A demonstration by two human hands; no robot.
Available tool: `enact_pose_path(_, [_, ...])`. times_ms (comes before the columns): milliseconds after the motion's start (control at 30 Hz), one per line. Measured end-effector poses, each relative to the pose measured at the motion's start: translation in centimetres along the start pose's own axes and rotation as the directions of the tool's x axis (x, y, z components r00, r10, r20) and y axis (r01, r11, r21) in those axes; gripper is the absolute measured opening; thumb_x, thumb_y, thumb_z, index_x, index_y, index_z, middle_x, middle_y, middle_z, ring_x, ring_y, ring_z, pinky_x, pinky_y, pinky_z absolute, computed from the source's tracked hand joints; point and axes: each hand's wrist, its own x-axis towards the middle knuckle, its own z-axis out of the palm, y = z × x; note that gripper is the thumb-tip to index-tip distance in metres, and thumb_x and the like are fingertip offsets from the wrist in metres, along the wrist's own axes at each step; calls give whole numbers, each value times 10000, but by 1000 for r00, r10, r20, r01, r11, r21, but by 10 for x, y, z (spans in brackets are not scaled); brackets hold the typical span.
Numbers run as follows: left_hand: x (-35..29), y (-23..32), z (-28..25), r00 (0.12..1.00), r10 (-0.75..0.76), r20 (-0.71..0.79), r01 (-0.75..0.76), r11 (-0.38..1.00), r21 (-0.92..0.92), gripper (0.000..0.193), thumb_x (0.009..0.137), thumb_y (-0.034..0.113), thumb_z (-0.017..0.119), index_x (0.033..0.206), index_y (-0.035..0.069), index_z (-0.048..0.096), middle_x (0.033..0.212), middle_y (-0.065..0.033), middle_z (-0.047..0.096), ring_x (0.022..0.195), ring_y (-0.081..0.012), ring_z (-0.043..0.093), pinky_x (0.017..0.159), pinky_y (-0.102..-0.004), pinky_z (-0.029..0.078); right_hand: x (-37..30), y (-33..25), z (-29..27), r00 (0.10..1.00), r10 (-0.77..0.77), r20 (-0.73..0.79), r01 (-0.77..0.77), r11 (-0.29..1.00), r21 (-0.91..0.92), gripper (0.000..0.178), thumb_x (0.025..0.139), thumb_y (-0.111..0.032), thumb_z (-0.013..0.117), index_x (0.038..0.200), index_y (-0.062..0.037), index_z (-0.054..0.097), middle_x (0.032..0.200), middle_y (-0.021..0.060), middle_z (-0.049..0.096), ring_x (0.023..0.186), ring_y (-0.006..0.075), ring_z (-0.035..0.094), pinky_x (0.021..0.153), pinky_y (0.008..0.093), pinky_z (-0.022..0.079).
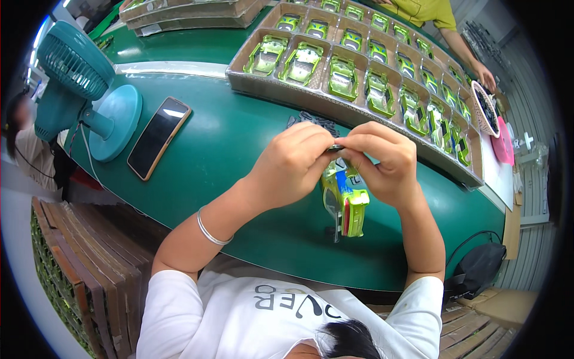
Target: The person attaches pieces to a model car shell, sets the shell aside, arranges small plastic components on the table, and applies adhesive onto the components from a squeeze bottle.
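Above the green table, a bright green toy car body with blue and red markings hangs below my fingertips. My left hand and my right hand meet at its upper end, both closed in a pinch. Between the fingertips shows a small dark part, pressed against or just over the car's end; the exact contact is hidden. Just beyond my hands lies a pile of small black parts, partly covered by my left hand.
A large divided cardboard tray of green car bodies spans the far side. On the left stand a phone and a teal fan. A person's hand is near a basket at far right. Stacked cartons flank the lower left.
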Motion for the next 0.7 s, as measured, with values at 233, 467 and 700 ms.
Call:
enact_pose_path(233, [5, 4, -17, 961, -207, 181, 255, 918, -305, 210, 724, -22, 556, 929, -22, 601, 862, -145, 621, 784, -267, 589, 713, -314, 468, -1, -3, 3, 997, 71, -27, -68, 994, 83, 191, 660, 25, 663, 841, -33, 639, 746, 80, 584, 628, 188, 582, 555, 258, 473])
enact_pose_path(467, [-1, 4, -13, 953, -155, 260, 153, 988, 28, 88, 723, 15, 568, 801, -20, 591, 750, -149, 600, 711, -297, 583, 642, -353, 469, 3, -3, -4, 982, -44, 184, 47, 999, -10, 170, 660, -6, 667, 816, -11, 599, 757, 93, 568, 636, 248, 569, 539, 311, 467])
enact_pose_path(700, [-5, 6, -9, 961, -43, 275, 33, 999, 42, 95, 705, 48, 519, 628, -3, 537, 572, -171, 545, 580, -315, 574, 581, -392, 469, 1, -5, -4, 969, -60, 241, 65, 998, -14, 150, 636, -7, 671, 745, -10, 567, 671, 80, 535, 576, 246, 542, 479, 323, 432])
